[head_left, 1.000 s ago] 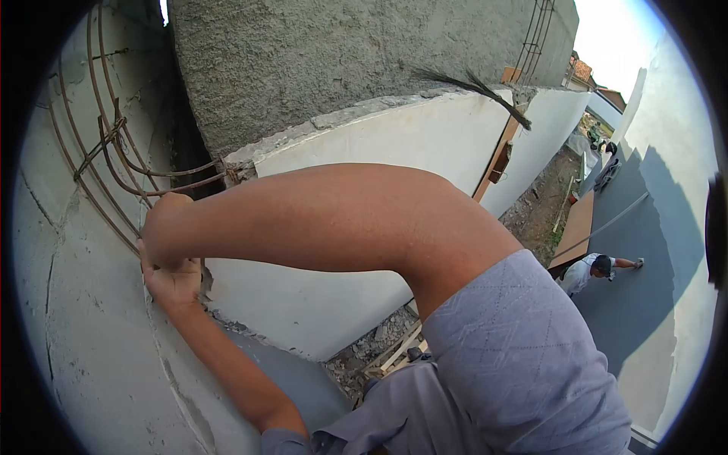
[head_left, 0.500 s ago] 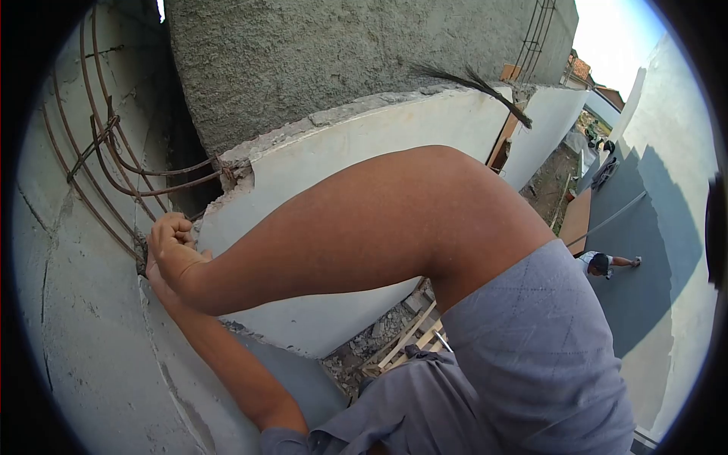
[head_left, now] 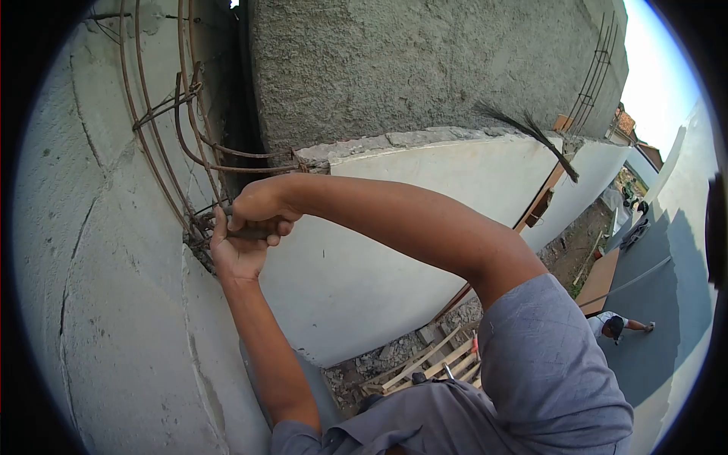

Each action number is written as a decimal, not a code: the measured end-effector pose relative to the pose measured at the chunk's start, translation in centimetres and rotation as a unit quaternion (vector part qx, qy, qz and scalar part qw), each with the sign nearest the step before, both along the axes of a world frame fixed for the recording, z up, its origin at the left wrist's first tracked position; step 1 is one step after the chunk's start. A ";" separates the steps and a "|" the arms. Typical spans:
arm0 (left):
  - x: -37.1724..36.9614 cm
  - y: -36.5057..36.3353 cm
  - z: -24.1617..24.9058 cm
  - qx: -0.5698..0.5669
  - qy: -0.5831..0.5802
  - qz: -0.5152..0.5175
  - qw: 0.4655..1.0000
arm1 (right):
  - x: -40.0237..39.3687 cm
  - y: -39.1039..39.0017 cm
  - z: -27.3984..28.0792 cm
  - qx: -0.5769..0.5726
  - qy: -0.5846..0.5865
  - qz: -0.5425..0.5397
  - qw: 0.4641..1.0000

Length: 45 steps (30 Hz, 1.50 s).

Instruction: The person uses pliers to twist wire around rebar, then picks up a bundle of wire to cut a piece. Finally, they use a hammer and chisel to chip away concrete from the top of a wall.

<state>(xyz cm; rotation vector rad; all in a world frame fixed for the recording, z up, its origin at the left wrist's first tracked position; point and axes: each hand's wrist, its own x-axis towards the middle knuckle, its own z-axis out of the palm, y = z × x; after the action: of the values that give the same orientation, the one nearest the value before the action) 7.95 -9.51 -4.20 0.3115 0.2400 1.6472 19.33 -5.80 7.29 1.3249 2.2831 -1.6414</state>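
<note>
Tool axis: a dark tool (head_left: 254, 232) is held almost level, its tip pointed left into the rusty rebar (head_left: 163, 144) at the concrete wall (head_left: 98, 303).
Right hand (head_left: 262, 205): closed firmly around the tool.
Left hand (head_left: 236, 254): palm open below, the tool is touched and supported.

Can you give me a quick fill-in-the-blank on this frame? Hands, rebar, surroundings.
1. Both hands meet at the rusty ____ bars sticking out of the concrete wall.
2. The right hand is closed around a dark tool, and the left hand sits directly ____ it.
3. The person's sleeve is ____ in colour.
4. Far below, another person is on the ____.

Missing words: rebar; below; grey; ground
</note>
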 end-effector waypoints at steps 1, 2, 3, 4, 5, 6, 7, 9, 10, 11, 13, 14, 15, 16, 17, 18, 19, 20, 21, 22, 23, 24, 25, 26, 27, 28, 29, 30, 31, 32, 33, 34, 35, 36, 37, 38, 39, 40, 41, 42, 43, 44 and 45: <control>0.1 -0.8 0.5 -0.003 0.001 0.017 1.000 | -0.1 -1.2 0.6 0.202 -0.065 0.068 0.975; -0.1 -0.7 1.2 -0.032 -0.067 0.026 0.997 | -0.2 -3.0 1.4 0.391 -0.123 0.127 0.903; -0.6 -0.2 0.7 0.009 -0.023 0.022 0.999 | -0.5 -4.3 1.7 0.561 -0.176 0.179 0.788; -0.9 -0.1 0.4 0.046 0.022 0.014 0.999 | -1.5 -5.3 1.0 0.621 -0.248 0.198 0.717; -0.9 -0.1 0.4 0.085 0.065 0.005 0.994 | -2.4 -6.4 -0.1 0.681 -0.317 0.205 0.628; -0.6 -0.6 1.0 0.124 0.108 -0.001 0.986 | -3.1 -7.5 -1.6 0.733 -0.375 0.187 0.535; -0.3 -1.0 1.5 0.164 0.149 -0.004 0.975 | -3.8 -7.5 -3.0 0.759 -0.391 0.162 0.495; -1.8 0.5 -0.7 0.247 -0.127 -0.202 0.939 | -4.0 -5.8 -4.1 0.755 -0.374 0.141 0.520; -2.1 -0.1 -0.2 0.106 -0.113 -0.144 0.977 | -4.1 -5.3 -3.4 0.729 -0.356 0.141 0.567; -2.1 -0.6 -0.1 0.103 -0.107 -0.118 0.982 | -4.2 -5.0 -2.7 0.682 -0.338 0.149 0.632; -1.0 -2.0 1.4 0.096 -0.083 -0.071 0.989 | -4.0 -4.8 0.0 0.549 -0.290 0.167 0.766; -0.2 -3.2 2.6 0.033 -0.081 -0.030 0.996 | -3.6 -4.6 1.1 0.539 -0.271 0.219 0.767; -0.9 -2.4 1.1 0.065 -0.068 -0.059 0.994 | -3.2 -3.7 1.7 0.412 -0.243 0.180 0.859; -1.5 -0.6 -1.8 0.096 -0.054 -0.089 0.990 | -2.7 -2.4 1.8 0.273 -0.210 0.135 0.929; -2.1 0.6 -3.1 0.128 -0.035 -0.120 0.984 | -2.1 -1.4 1.6 0.127 -0.171 0.084 0.973; -1.4 0.7 -2.4 0.062 -0.003 -0.064 0.996 | -1.0 -0.7 0.5 0.057 -0.096 0.063 0.992; -0.5 0.7 -1.6 0.032 -0.023 -0.046 0.998 | 0.0 -0.1 -0.3 -0.008 -0.021 0.043 0.999; 0.0 0.8 -0.5 0.011 -0.043 -0.023 0.999 | 0.6 0.4 0.0 -0.018 -0.001 0.038 0.999; 0.2 0.2 -0.1 -0.024 -0.060 -0.001 0.998 | 0.9 0.1 -0.4 -0.043 0.023 0.032 0.998; 0.3 -0.5 0.6 -0.021 -0.074 -0.006 0.997 | 0.8 -0.6 0.1 -0.024 0.021 0.024 0.999; -0.4 0.1 0.5 0.000 -0.102 -0.014 0.995 | 0.3 -1.3 0.8 0.164 -0.036 0.070 0.983; -0.7 0.4 0.5 0.015 -0.130 -0.027 0.991 | 0.0 -3.2 2.0 0.339 -0.090 0.107 0.930; -0.7 0.5 0.2 0.024 -0.161 -0.041 0.986 | -0.2 -4.4 2.0 0.497 -0.143 0.139 0.844; -0.8 0.5 -0.2 0.068 -0.112 -0.060 0.990 | -0.3 -3.9 -0.6 0.659 -0.118 0.203 0.714; -1.0 0.8 -0.4 0.073 -0.113 -0.065 0.989 | -0.8 -5.2 -1.7 0.729 -0.205 0.169 0.631; -1.4 1.2 -0.7 0.081 -0.114 -0.070 0.988 | -1.5 -6.8 -2.5 0.785 -0.289 0.132 0.533; -1.7 1.2 -1.0 0.089 -0.116 -0.075 0.986 | -2.2 -7.8 -3.1 0.823 -0.367 0.094 0.423; -1.3 0.5 -0.5 0.093 -0.117 -0.062 0.987 | -2.6 -6.2 -4.6 0.857 -0.332 0.094 0.384; -1.4 0.6 -0.7 0.121 -0.122 -0.085 0.981 | -3.1 -5.6 -5.0 0.843 -0.324 0.088 0.421; -1.6 0.8 -1.1 0.151 -0.131 -0.105 0.974 | -3.6 -5.1 -5.4 0.828 -0.315 0.087 0.455; -1.7 0.8 -1.4 0.184 -0.141 -0.122 0.965 | -3.9 -4.7 -5.2 0.814 -0.305 0.088 0.485; -1.5 0.2 -0.4 0.146 -0.141 -0.112 0.973 | -3.7 -4.9 -3.3 0.744 -0.280 0.114 0.596; -1.2 -0.8 0.5 0.104 -0.140 -0.101 0.980 | -3.3 -5.1 -1.3 0.659 -0.247 0.137 0.697; -1.1 -1.5 1.4 0.064 -0.135 -0.090 0.985 | -3.2 -5.1 0.4 0.563 -0.209 0.156 0.785; -1.1 -1.3 1.0 0.073 -0.110 -0.092 0.987 | -3.5 -4.5 1.0 0.474 -0.244 0.164 0.830; -0.8 -1.2 0.7 0.086 -0.087 -0.092 0.988 | -3.8 -3.9 1.7 0.383 -0.280 0.171 0.864; -0.6 -1.1 0.7 0.099 -0.061 -0.095 0.989 | -4.0 -3.2 2.4 0.287 -0.311 0.171 0.890; -0.2 -1.2 0.5 0.027 -0.014 -0.054 0.998 | -3.0 -2.2 2.6 0.191 -0.227 0.120 0.948; -0.1 -1.1 0.8 0.027 -0.048 -0.047 0.997 | -2.2 -1.4 2.2 0.128 -0.167 0.096 0.973; 0.0 -0.7 0.9 0.025 -0.081 -0.042 0.996 | -1.5 -0.6 1.3 0.064 -0.105 0.070 0.990; 0.1 -0.4 0.3 0.019 -0.113 -0.038 0.993 | -0.7 -0.1 0.2 -0.007 -0.041 0.044 0.998; -0.7 1.4 -1.6 0.076 -0.081 -0.065 0.992 | -0.1 0.4 -0.5 -0.036 -0.005 0.040 0.999; -0.8 1.7 -1.6 0.082 -0.103 -0.053 0.990 | -0.1 -0.9 0.3 0.084 -0.036 0.040 0.995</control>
<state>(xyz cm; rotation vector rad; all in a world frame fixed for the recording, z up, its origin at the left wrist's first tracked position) 7.20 -7.80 -5.81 0.2697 -0.0677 1.5829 19.25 -6.75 7.60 1.2825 2.4423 -1.3812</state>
